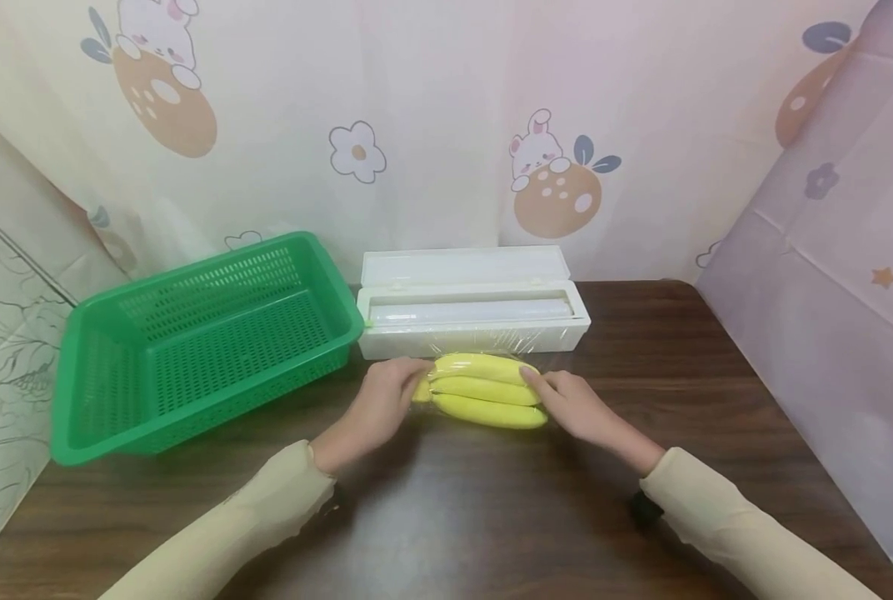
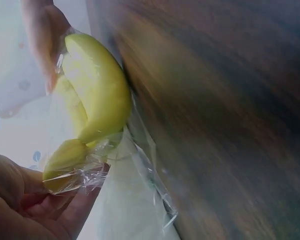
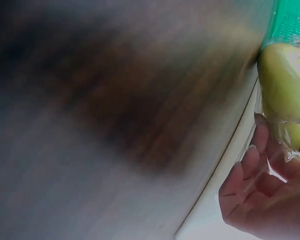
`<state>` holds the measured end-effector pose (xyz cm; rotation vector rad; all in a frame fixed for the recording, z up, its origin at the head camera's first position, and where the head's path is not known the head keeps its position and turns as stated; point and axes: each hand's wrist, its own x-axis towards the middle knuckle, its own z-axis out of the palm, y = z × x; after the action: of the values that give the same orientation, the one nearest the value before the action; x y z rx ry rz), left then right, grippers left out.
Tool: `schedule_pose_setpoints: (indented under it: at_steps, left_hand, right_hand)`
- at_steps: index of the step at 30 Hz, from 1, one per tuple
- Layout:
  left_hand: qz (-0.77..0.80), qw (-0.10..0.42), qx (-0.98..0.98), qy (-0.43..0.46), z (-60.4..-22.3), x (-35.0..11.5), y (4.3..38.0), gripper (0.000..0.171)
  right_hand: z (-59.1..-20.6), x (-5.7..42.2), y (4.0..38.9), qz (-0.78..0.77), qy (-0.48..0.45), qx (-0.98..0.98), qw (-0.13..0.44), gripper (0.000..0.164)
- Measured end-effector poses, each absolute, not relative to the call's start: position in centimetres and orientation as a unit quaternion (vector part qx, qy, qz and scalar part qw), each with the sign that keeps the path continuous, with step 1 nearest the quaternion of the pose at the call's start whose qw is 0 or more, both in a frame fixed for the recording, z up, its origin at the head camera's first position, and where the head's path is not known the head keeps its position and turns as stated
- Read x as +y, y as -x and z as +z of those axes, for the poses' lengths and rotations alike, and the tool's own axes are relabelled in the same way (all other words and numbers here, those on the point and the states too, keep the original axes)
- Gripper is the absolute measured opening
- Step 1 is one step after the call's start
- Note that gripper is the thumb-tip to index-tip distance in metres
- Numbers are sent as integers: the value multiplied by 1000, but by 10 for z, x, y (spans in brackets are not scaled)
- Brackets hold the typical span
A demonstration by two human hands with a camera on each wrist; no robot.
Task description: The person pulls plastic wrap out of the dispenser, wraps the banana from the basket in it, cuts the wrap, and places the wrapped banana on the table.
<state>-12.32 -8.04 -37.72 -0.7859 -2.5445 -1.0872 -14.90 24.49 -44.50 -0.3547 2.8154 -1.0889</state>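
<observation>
A bunch of three yellow bananas (image 1: 484, 390) is held up between both hands, covered in clear cling film (image 2: 97, 172). My left hand (image 1: 379, 400) grips the stem end, its fingers curled under the film there. At the tips, my right hand (image 1: 577, 406) pinches the bunch, thumb on top and fingers beneath. Loose film hangs below the stem in the left wrist view and stretches back toward the white dispenser box (image 1: 476, 337). Inside that box, whose lid stands up, lies a roll of film (image 1: 472, 312).
A green perforated basket (image 1: 334, 321) sits at the left, its right end close to the dispenser box. The dark wooden table (image 1: 461, 525) lies beneath everything. A patterned curtain (image 1: 431, 100) hangs behind, with another cloth (image 1: 851, 275) along the right.
</observation>
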Motion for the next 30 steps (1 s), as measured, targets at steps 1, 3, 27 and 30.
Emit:
schedule_pose_setpoints:
  at_steps: [1, 3, 27, 30]
  left_hand:
    - [-378, 131, -876, 268, -378, -81, 125, 16]
    - [-386, 124, -876, 262, -379, -81, 128, 17]
    - [-444, 82, -871, 193, -386, -80, 142, 22]
    - [-466, 57, -865, 175, -385, -79, 144, 24]
  right_hand:
    - [-444, 244, 151, -356, 114, 926, 56, 62]
    - [-445, 243, 155, -350, 104, 929, 64, 64]
    - [-455, 243, 183, -374, 30, 914, 156, 76]
    - [-460, 246, 190, -364, -3, 916, 167, 84]
